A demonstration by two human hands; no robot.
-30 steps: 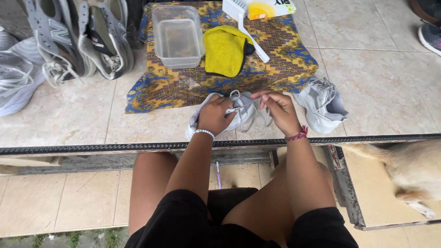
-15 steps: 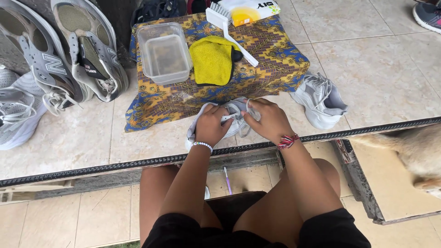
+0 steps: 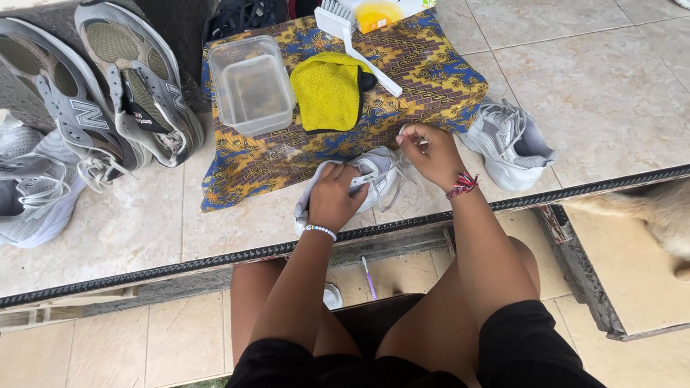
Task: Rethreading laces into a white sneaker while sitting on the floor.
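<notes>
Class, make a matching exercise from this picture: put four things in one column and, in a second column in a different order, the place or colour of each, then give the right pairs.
Things
1. folded cloth
2. plastic tub
3. brush
4. white shoe

Descriptions
A. clear and lidless, on the patterned cloth
B. on the tiles, right of the right hand
C. yellow
D. white, with a long handle

Pairs: 1-C, 2-A, 3-D, 4-B
</notes>
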